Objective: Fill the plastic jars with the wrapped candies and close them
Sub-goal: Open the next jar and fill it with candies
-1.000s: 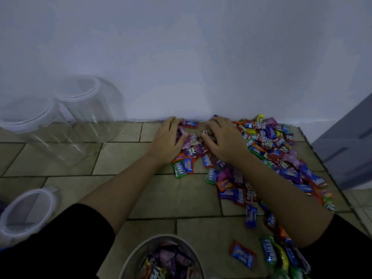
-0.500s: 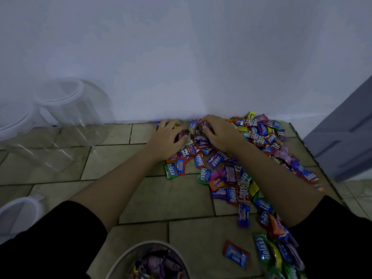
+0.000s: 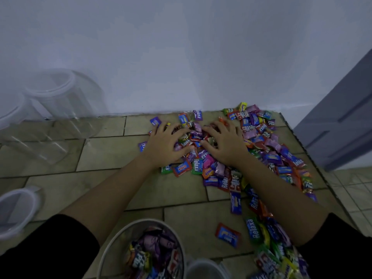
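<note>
Candies [image 3: 237,166] lie heaped at the floor's far edge by the wall, both spread hands, left hand [image 3: 165,147] and right hand [image 3: 224,146], cupping a mound between them, open jar [image 3: 144,251] nearest me.

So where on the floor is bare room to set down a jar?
Bare tiles lie between the empty jars and the left hand, and between the forearms above the open jar. From the right hand rightward, the candy pile crowds the floor.

"Relaxa" on green candy wrapper [image 3: 253,228], "YOLO" on red wrapper [image 3: 182,167]
</note>
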